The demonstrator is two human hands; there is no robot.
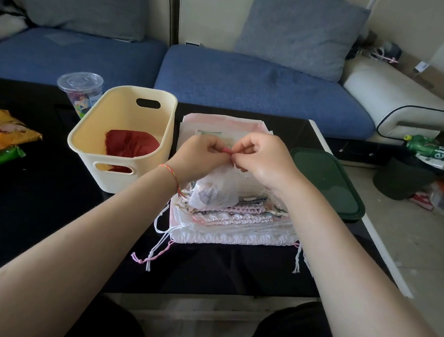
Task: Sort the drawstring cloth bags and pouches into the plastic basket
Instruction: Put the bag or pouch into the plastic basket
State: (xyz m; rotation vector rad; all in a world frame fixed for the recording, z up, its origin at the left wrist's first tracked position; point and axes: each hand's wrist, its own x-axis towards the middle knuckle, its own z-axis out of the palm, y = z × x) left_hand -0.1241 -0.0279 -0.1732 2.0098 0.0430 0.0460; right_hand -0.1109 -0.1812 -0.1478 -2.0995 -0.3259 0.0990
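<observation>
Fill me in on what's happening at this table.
A person sorts cloth bags. Both hands, the left hand and right hand, pinch the pink drawstring of a small sheer white pouch held over a stack of pale drawstring bags. The cream plastic basket beside it holds one red cloth bag.

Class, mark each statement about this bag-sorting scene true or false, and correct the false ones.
1. The cream basket already holds a red cloth bag. True.
2. Both hands pinch the top of a sheer white pouch. True: the left hand and the right hand meet there.
3. The basket stands right of the stack of bags. False: it stands left of it.
4. The dark green lid lies inside the basket. False: it lies on the table, right of the stack.
5. A lidded clear cup stands behind the basket. True.
</observation>
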